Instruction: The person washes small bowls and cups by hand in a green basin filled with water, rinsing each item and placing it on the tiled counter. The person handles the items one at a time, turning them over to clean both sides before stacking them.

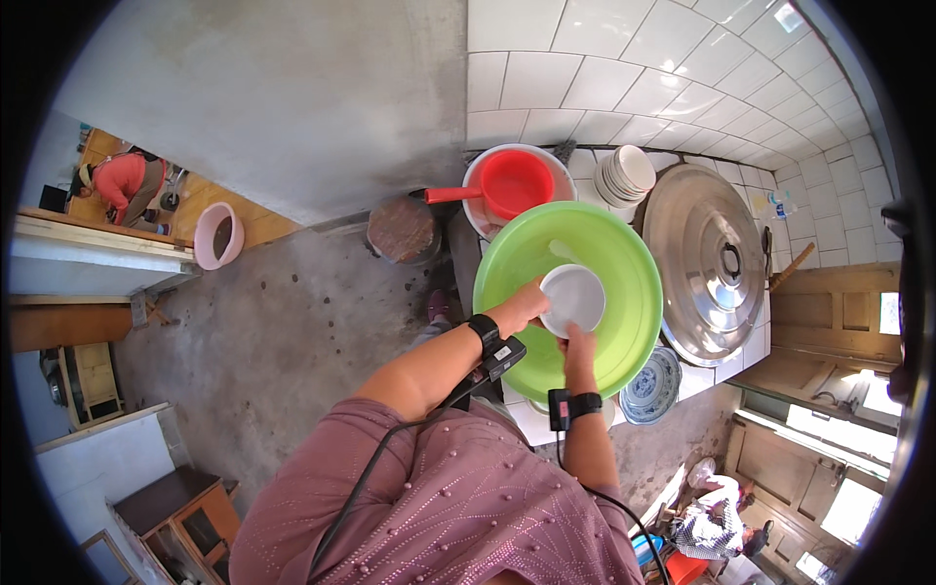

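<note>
A white bowl (574, 300) is held over the inside of a large green plastic basin (497, 351). My left hand (523, 303) grips the bowl's left rim. At its near edge, my right hand (578, 347) has hold of it too, with some fingers hidden. Water in the basin cannot be made out for certain. Behind the basin, a red plastic dipper (518, 183) rests in a white basin (570, 172). A stack of white bowls (621, 179) stands on the tiled counter (706, 380).
A big metal lid (691, 270) lies right of the green basin, near a blue-patterned plate (649, 386). A plastic bottle (781, 205) is by the wall. One person (128, 183) bends over at far left, past a pink tub (219, 235); another person (709, 523) is at lower right.
</note>
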Action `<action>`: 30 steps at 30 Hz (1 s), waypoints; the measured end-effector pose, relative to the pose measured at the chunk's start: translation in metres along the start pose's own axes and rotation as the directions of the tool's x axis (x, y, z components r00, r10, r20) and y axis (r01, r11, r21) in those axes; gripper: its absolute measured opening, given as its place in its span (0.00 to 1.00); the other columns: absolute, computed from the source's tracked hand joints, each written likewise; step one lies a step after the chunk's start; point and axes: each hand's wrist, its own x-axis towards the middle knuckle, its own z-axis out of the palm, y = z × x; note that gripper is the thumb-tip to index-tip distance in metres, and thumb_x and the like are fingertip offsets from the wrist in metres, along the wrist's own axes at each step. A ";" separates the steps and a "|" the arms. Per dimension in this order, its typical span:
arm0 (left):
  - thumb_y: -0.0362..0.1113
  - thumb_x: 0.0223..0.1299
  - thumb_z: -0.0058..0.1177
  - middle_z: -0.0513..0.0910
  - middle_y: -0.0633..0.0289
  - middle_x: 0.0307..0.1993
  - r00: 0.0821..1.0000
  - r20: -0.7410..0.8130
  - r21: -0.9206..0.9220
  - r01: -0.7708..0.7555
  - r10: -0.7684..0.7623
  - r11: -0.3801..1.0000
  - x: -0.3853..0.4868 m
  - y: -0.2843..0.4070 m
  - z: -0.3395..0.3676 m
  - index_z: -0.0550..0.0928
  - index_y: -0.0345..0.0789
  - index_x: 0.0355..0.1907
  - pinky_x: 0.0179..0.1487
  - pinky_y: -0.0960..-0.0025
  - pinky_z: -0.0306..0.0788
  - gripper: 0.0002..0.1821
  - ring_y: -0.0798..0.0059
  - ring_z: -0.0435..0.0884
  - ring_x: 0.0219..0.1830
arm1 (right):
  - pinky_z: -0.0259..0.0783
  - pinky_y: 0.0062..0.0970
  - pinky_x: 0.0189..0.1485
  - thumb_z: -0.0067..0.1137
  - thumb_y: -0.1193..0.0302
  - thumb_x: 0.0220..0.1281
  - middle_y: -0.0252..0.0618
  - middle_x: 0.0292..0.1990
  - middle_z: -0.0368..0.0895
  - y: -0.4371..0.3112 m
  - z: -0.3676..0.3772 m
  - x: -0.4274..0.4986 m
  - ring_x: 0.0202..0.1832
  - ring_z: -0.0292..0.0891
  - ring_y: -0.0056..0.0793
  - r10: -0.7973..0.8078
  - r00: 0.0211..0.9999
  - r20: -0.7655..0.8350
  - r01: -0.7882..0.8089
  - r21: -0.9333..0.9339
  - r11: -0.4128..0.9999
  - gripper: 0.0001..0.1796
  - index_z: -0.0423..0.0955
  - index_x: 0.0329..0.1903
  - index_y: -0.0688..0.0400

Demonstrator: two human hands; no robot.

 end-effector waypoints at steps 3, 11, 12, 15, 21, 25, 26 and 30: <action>0.22 0.45 0.45 0.76 0.56 0.46 0.992 -0.097 0.041 0.090 -0.085 0.995 -0.013 0.007 -0.001 0.64 0.35 0.64 0.36 0.65 0.76 0.36 0.65 0.78 0.42 | 0.74 0.27 0.30 0.55 0.70 0.60 0.40 0.31 0.81 0.009 0.001 0.023 0.31 0.78 0.28 -0.212 0.974 -0.082 0.198 -0.155 0.968 0.13 0.76 0.44 0.64; 0.21 0.40 0.41 0.71 0.56 0.55 0.999 0.048 -0.033 -0.022 0.023 0.999 -0.033 0.036 -0.004 0.60 0.37 0.65 0.51 0.56 0.77 0.40 0.63 0.74 0.55 | 0.62 0.25 0.21 0.56 0.65 0.60 0.35 0.24 0.78 0.004 0.018 0.011 0.23 0.70 0.20 -0.159 0.987 0.032 0.160 -0.053 0.986 0.12 0.76 0.36 0.62; 0.21 0.40 0.41 0.71 0.56 0.54 0.999 0.050 -0.028 0.020 -0.019 0.999 -0.034 0.037 -0.004 0.61 0.37 0.65 0.50 0.56 0.78 0.40 0.63 0.74 0.55 | 0.64 0.26 0.21 0.56 0.64 0.60 0.35 0.24 0.78 -0.005 0.023 0.009 0.22 0.71 0.21 -0.309 0.951 -0.016 0.308 -0.056 0.950 0.13 0.76 0.35 0.63; 0.21 0.40 0.42 0.72 0.56 0.53 0.990 -0.137 -0.014 -0.042 0.040 0.999 -0.030 0.038 -0.007 0.61 0.37 0.64 0.48 0.57 0.78 0.39 0.63 0.75 0.54 | 0.66 0.26 0.20 0.56 0.65 0.58 0.37 0.24 0.79 -0.016 0.042 -0.003 0.20 0.71 0.24 -0.282 0.952 -0.121 0.291 0.064 0.955 0.14 0.76 0.39 0.65; 0.20 0.41 0.45 0.73 0.55 0.49 0.993 -0.117 0.000 -0.005 0.005 1.000 -0.031 0.042 -0.009 0.64 0.33 0.60 0.44 0.58 0.79 0.35 0.61 0.77 0.50 | 0.66 0.26 0.20 0.57 0.68 0.59 0.38 0.23 0.77 -0.018 0.053 -0.004 0.20 0.71 0.22 -0.442 0.896 -0.044 0.444 0.100 0.890 0.13 0.74 0.42 0.65; 0.20 0.42 0.46 0.73 0.55 0.49 0.972 -0.222 0.024 -0.077 0.081 0.997 -0.033 0.046 0.001 0.64 0.32 0.59 0.44 0.58 0.80 0.33 0.61 0.77 0.49 | 0.68 0.27 0.24 0.54 0.69 0.61 0.39 0.24 0.79 -0.017 0.054 -0.003 0.21 0.73 0.24 0.162 0.979 0.122 -0.199 0.422 0.884 0.12 0.75 0.40 0.66; 0.21 0.42 0.46 0.73 0.55 0.49 0.981 -0.188 0.052 -0.039 0.048 0.998 -0.036 0.049 0.000 0.64 0.32 0.59 0.44 0.57 0.80 0.33 0.61 0.77 0.49 | 0.67 0.26 0.23 0.53 0.70 0.61 0.38 0.25 0.79 -0.018 0.053 -0.001 0.21 0.72 0.24 0.200 0.963 0.178 -0.230 0.162 0.960 0.11 0.76 0.39 0.66; 0.22 0.42 0.49 0.75 0.55 0.49 0.980 -0.184 0.054 0.090 -0.079 0.994 -0.035 0.051 0.000 0.65 0.31 0.59 0.48 0.59 0.77 0.33 0.59 0.77 0.50 | 0.59 0.24 0.17 0.54 0.70 0.61 0.32 0.20 0.72 -0.013 0.056 -0.003 0.17 0.65 0.21 -0.347 0.936 -0.057 0.347 0.304 0.887 0.10 0.76 0.40 0.63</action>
